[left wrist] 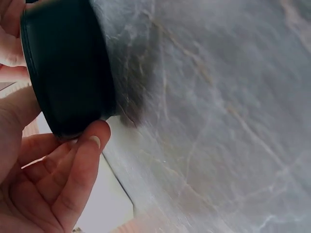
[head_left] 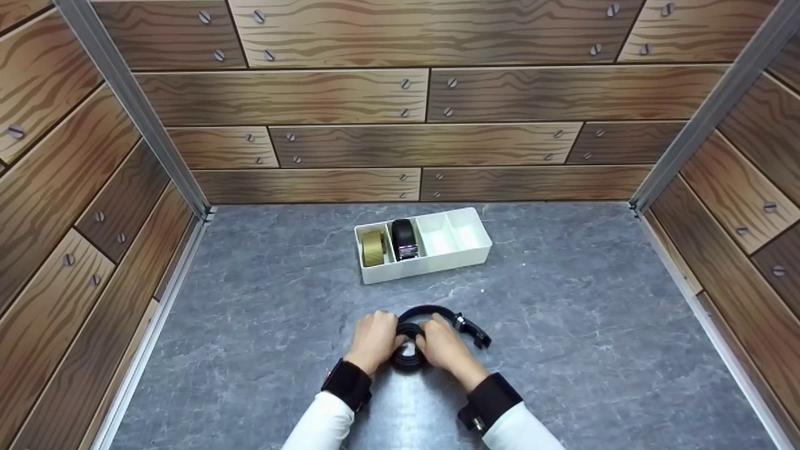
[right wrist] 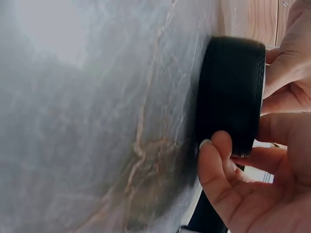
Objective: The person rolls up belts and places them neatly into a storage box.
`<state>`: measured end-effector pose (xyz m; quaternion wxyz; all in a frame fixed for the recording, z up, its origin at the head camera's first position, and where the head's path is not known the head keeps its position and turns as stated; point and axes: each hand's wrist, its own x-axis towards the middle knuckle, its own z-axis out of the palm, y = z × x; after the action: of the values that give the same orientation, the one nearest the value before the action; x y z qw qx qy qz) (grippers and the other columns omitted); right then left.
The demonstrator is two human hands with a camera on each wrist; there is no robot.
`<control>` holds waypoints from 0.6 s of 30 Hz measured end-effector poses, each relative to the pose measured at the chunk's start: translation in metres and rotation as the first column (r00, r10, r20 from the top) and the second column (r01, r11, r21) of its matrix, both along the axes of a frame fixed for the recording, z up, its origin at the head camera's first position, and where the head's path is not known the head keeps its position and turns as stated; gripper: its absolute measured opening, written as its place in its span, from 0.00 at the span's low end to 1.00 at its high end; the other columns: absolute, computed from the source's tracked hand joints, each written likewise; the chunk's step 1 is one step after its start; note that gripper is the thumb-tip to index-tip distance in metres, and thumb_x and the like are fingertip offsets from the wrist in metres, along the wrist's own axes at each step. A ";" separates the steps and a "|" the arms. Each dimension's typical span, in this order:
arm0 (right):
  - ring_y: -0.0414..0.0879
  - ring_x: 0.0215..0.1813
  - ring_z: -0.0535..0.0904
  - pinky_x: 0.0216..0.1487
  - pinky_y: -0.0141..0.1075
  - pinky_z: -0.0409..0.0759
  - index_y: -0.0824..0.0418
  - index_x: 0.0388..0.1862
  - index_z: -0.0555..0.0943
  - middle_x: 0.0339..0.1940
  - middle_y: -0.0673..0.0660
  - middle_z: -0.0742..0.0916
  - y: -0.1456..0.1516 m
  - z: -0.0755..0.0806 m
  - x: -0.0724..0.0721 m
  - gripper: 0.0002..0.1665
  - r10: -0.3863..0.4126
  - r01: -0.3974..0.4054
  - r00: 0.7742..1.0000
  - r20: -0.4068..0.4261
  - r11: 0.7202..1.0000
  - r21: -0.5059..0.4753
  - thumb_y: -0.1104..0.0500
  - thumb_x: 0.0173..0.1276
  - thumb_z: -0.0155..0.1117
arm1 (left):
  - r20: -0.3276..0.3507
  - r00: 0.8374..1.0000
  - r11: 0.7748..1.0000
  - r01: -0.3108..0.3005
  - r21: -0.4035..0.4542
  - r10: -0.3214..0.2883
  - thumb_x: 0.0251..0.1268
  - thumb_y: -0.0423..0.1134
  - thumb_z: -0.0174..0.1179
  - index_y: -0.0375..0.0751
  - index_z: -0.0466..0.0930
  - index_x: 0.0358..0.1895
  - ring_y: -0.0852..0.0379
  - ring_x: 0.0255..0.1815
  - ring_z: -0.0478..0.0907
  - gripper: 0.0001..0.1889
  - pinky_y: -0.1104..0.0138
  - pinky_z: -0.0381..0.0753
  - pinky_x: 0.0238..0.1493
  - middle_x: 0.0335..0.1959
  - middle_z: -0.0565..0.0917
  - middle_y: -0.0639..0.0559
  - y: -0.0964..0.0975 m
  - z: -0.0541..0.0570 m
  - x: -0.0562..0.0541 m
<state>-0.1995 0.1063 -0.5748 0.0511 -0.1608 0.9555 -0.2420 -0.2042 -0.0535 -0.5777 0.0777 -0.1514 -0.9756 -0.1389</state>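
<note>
A black belt (head_left: 407, 362) stands on its edge on the grey surface, mostly wound into a round coil. Its loose end, with a metal buckle (head_left: 460, 322), curves out to the far right. My left hand (head_left: 373, 337) grips the coil's left side; in the left wrist view its thumb and fingers pinch the dark band (left wrist: 68, 68). On the opposite side my right hand (head_left: 442, 340) holds the coil, fingertips against its outer face in the right wrist view. Parts of the coil are hidden behind both hands.
Beyond the hands stands a white divided box (head_left: 431, 267). A rolled yellowish belt (head_left: 373, 249) sits in its leftmost compartment, and a rolled black belt (head_left: 404, 235) with a shiny buckle in the one beside it. Wood-patterned walls (head_left: 350, 147) enclose the back and sides.
</note>
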 end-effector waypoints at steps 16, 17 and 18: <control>0.55 0.48 0.77 0.54 0.52 0.75 0.67 0.53 0.83 0.42 0.61 0.83 0.010 -0.002 0.001 0.18 -0.070 0.090 0.990 0.123 0.981 -0.171 0.60 0.67 0.64 | 0.062 0.992 0.992 -0.117 0.049 0.114 0.49 0.48 0.72 0.40 0.80 0.25 0.44 0.25 0.82 0.16 0.55 0.78 0.24 0.24 0.83 0.44 0.003 -0.003 -0.003; 0.55 0.47 0.77 0.53 0.52 0.75 0.67 0.54 0.82 0.42 0.60 0.82 0.010 -0.002 0.001 0.18 -0.068 0.089 0.989 0.129 0.982 -0.166 0.61 0.67 0.64 | 0.080 0.991 0.992 -0.114 0.053 0.110 0.49 0.48 0.72 0.40 0.79 0.26 0.43 0.26 0.82 0.16 0.54 0.78 0.25 0.25 0.83 0.44 0.003 -0.003 -0.004; 0.54 0.46 0.77 0.52 0.51 0.76 0.67 0.54 0.82 0.41 0.59 0.81 0.011 -0.002 0.000 0.18 -0.069 0.091 0.988 0.136 0.983 -0.161 0.61 0.67 0.63 | 0.096 0.990 0.993 -0.107 0.059 0.101 0.49 0.48 0.72 0.40 0.79 0.27 0.43 0.27 0.82 0.16 0.54 0.78 0.25 0.26 0.83 0.43 0.003 -0.003 -0.004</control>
<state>-0.1994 0.1169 -0.5771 0.0897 -0.1099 0.9322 -0.3329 -0.2080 -0.0503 -0.5808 0.0443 -0.0911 -0.9798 -0.1726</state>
